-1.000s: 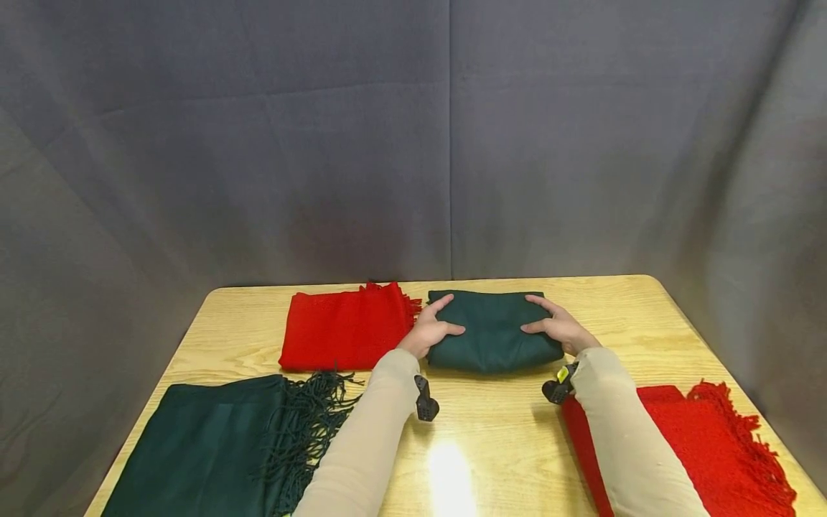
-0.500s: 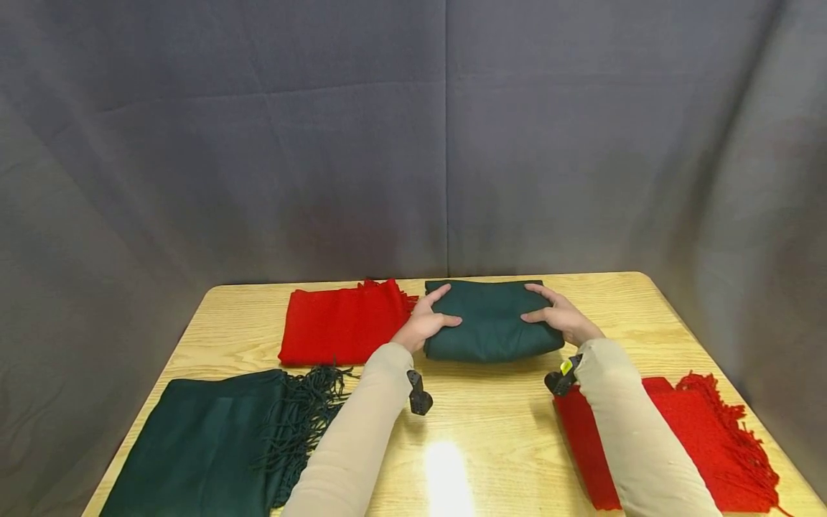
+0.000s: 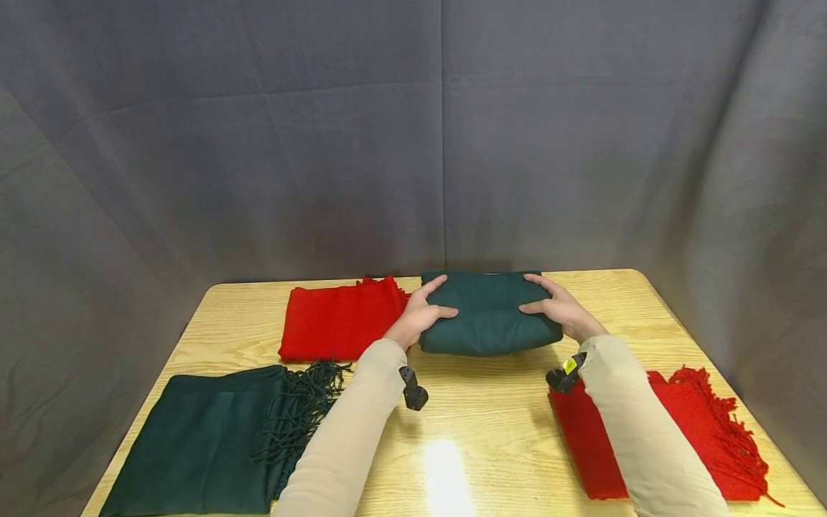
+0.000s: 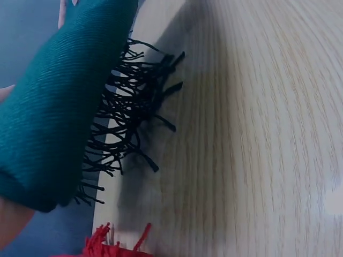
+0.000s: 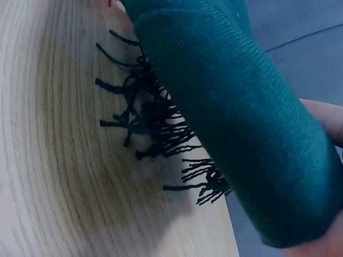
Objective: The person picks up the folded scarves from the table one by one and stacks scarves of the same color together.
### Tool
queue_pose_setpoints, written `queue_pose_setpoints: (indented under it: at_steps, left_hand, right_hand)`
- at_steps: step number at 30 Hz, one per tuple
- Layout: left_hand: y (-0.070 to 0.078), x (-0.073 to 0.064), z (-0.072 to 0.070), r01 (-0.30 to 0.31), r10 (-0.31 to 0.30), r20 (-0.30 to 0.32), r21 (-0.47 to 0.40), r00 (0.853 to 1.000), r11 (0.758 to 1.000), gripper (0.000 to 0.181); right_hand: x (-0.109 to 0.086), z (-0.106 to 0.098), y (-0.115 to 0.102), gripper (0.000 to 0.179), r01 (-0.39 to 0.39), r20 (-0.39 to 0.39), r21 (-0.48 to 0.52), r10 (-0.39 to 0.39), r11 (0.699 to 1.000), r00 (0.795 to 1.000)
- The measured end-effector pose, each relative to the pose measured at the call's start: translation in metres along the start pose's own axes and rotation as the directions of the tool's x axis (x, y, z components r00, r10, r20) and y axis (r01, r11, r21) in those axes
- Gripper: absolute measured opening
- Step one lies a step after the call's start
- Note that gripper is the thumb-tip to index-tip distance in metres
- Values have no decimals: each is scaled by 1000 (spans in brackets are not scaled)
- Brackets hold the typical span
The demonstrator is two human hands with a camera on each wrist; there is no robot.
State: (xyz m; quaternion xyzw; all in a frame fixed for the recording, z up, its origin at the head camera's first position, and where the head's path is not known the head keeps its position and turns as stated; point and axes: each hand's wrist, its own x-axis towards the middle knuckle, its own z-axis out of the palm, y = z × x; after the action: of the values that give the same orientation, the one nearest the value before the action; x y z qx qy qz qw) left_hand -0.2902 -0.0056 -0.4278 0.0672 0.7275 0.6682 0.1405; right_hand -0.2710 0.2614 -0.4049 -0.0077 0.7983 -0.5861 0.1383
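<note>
A folded dark green scarf [image 3: 487,316] is held at the far side of the table by both hands. My left hand [image 3: 418,316] grips its left end, and my right hand [image 3: 563,314] its right end, thumbs lying on the near face. Both wrist views show the scarf raised off the wood, with its dark fringe [image 4: 128,107] hanging beneath. In the right wrist view the scarf's fold [image 5: 230,112] is smooth and rounded. The cloth hides some of the fingers.
A folded red scarf [image 3: 339,323] lies just left of the held one. Another green scarf [image 3: 200,438] with fringe is at front left, and a red scarf [image 3: 698,431] at front right, partly under my right forearm. Grey curtains [image 3: 323,143] stand behind the wooden table [image 3: 478,424].
Both hands have moved a little up and away in the head view, carrying the green scarf with them. The scarves on the table shift only slightly in the picture.
</note>
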Motion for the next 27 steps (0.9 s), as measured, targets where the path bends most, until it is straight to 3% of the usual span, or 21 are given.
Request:
queue_pose_setpoints:
  at_steps: [11, 27]
  left_hand:
    - [2, -11, -5, -37, 38, -25, 18, 999, 999, 68]
    - [3, -35, -10, -117, 117, -16, 7, 993, 993, 66]
  right_hand:
    - [-11, 7, -5, 77, 2, 19, 102, -4, 995, 1000]
    - [-35, 20, -11, 74, 76, -19, 111, -74, 991, 997]
